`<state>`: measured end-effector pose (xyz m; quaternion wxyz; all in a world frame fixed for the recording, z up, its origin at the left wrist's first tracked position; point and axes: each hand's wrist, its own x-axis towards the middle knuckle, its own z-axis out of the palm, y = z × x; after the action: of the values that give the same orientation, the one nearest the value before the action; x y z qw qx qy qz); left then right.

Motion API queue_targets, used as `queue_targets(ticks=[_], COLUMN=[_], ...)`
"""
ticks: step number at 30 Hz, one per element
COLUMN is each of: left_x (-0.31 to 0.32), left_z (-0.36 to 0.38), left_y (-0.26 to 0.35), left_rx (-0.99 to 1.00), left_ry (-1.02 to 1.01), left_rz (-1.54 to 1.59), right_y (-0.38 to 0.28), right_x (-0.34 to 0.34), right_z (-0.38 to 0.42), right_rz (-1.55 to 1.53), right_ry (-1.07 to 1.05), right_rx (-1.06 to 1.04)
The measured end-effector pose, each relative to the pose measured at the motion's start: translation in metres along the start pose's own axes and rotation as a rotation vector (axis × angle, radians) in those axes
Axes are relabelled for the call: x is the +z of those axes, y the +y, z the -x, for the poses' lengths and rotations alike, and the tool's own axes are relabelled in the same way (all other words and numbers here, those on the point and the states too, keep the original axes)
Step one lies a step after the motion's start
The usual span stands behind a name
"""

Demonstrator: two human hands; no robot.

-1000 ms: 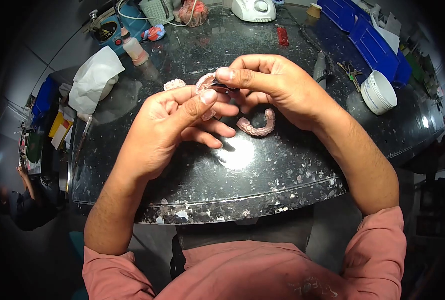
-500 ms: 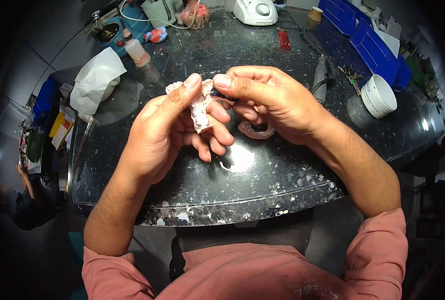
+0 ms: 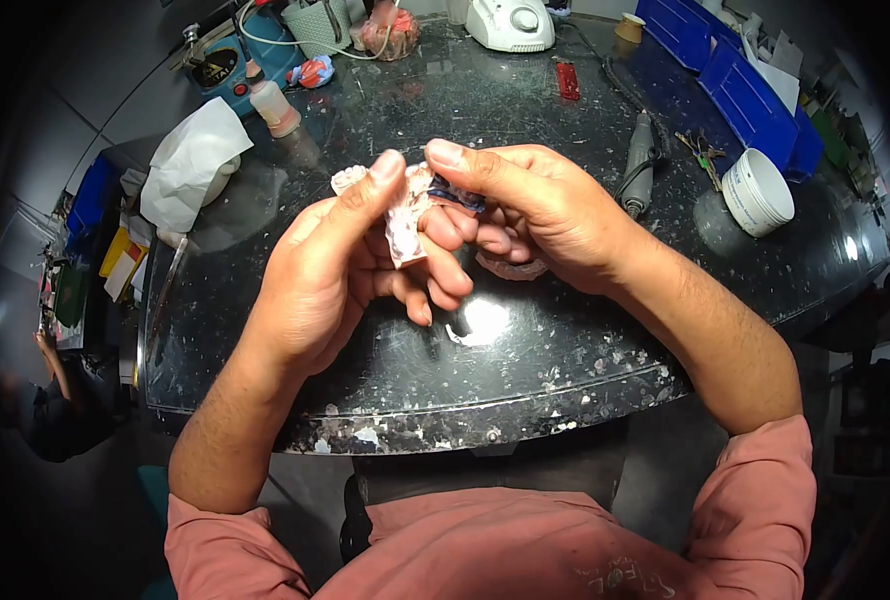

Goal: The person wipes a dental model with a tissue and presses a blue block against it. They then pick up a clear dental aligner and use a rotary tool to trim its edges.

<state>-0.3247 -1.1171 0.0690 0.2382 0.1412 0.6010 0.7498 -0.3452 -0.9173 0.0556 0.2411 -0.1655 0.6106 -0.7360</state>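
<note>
A whitish-pink plaster dental cast (image 3: 402, 228) is gripped in my left hand (image 3: 325, 250), thumb on top and fingers bent beneath it. My right hand (image 3: 540, 195) meets it at the right edge, its thumb tip against the cast. A dark blue strip (image 3: 455, 194) shows under the right thumb, pinched against the cast's side; the fingers partly cover it. Just behind the right fingers a pale pink arch-shaped piece (image 3: 513, 268) lies on the black table (image 3: 555, 340), mostly hidden.
A white tub (image 3: 758, 193), keys (image 3: 702, 155) and a grey handpiece (image 3: 639, 165) sit on the right. Blue bins (image 3: 750, 100) line the back right. At left are a cloth-covered container (image 3: 193, 165), a bottle (image 3: 274, 108) and a knife-like tool (image 3: 172, 270). Another person (image 3: 60, 390) is at far left.
My right hand has shifted slightly, and more of the dark blue strip now shows beside the cast. The pink arch on the table is more covered by my right fingers.
</note>
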Motion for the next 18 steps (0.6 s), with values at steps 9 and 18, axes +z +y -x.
queue_targets(ticks=[9, 18], left_x=[0.001, -0.002], left_z=[0.001, -0.007], left_y=[-0.016, -0.023], left_rx=[0.221, 0.188], left_ry=[0.022, 0.028], left_rz=[-0.03, 0.021], right_y=[0.001, -0.024], right_x=[0.006, 0.002], right_z=[0.004, 0.009], right_rz=[-0.299, 0.074], right_ry=[0.017, 0.18], right_rx=[-0.002, 0.204])
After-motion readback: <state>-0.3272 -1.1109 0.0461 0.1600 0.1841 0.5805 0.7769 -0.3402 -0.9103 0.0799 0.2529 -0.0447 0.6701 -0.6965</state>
